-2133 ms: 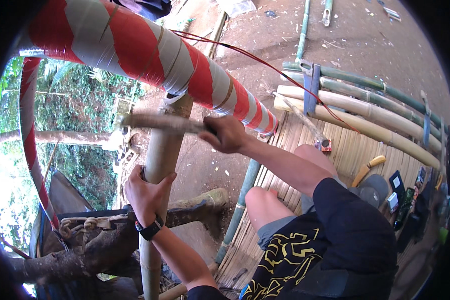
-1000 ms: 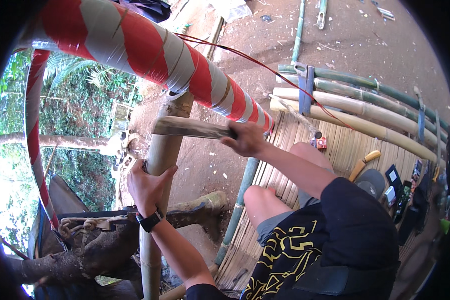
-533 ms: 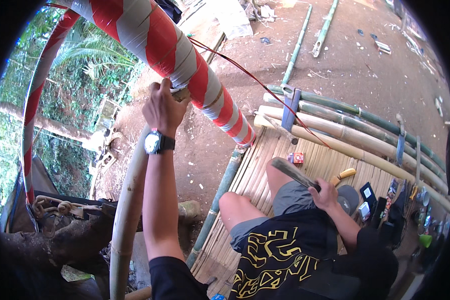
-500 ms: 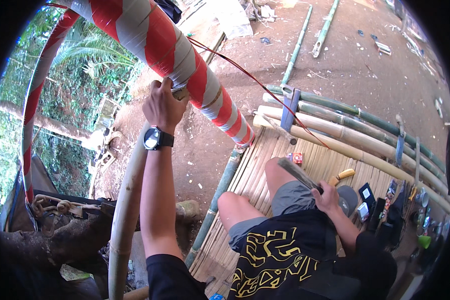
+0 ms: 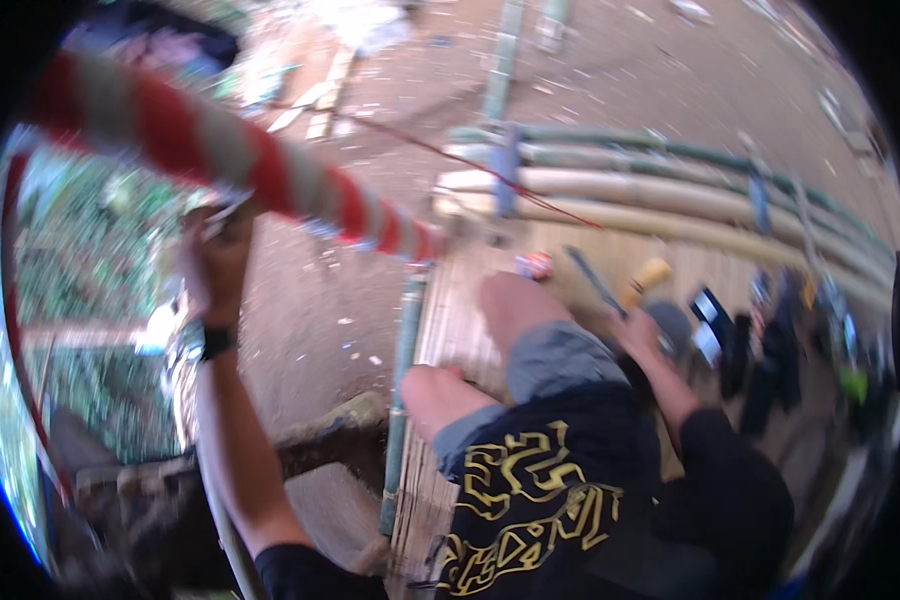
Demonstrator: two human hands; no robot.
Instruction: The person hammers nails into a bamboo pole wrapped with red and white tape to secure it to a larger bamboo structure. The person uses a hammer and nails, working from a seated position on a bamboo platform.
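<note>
The left hand [image 5: 215, 262] is closed around the bamboo post's top, just under the red-and-white striped pole [image 5: 240, 160]; the right hand [image 5: 638, 335], far down, grips a dark-bladed tool [image 5: 595, 285]. One-handed, the post could slip.

A slatted bamboo platform [image 5: 470, 330] fills the lower middle of the frame. At its upper right edge lie 3 long bamboo poles [image 5: 670, 195]. A yellow-handled tool [image 5: 642, 280] and dark, blurred objects [image 5: 760, 350] rest right of centre.
</note>
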